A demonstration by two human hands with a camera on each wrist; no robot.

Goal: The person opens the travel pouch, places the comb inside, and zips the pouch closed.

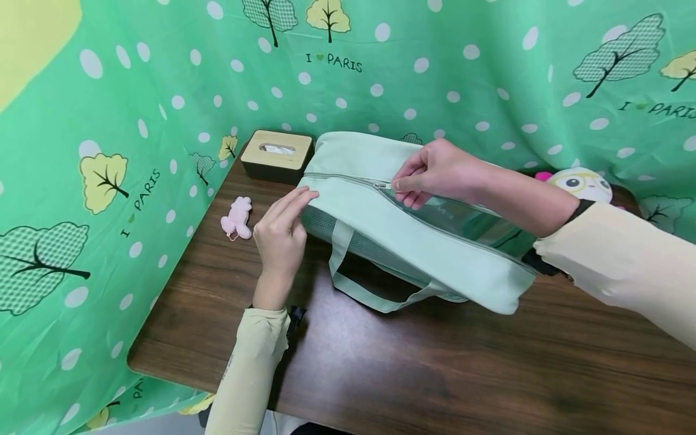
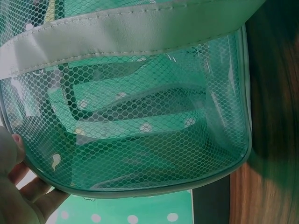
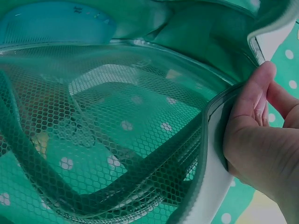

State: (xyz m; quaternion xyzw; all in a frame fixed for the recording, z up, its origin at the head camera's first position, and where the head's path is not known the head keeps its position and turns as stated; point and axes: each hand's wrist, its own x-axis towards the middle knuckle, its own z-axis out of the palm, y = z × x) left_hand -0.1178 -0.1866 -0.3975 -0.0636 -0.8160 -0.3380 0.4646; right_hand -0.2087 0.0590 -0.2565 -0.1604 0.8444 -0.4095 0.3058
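Observation:
A mint-green zip bag (image 1: 462, 263) with mesh and clear sides lies on the table, its top zipper part-way open. My right hand (image 1: 437, 172) pinches the zipper pull (image 1: 385, 185) between thumb and fingers. Along the bag's left end, my left hand (image 1: 283, 232) rests its fairly straight fingertips near the top edge. From the left wrist, the mesh panel (image 2: 140, 121) and a strap handle (image 2: 117, 32) fill the view. Inside the bag, the right wrist view shows a blue comb-like thing (image 3: 56, 23) with fine teeth.
Behind the bag's left end stands a tissue box (image 1: 277, 158) with a wooden lid. A pink plush toy (image 1: 237, 218) lies to the left on the wooden table (image 1: 353, 374). A white plush toy with yellow glasses (image 1: 584, 184) shows at the back right, before a green curtain (image 1: 375, 96).

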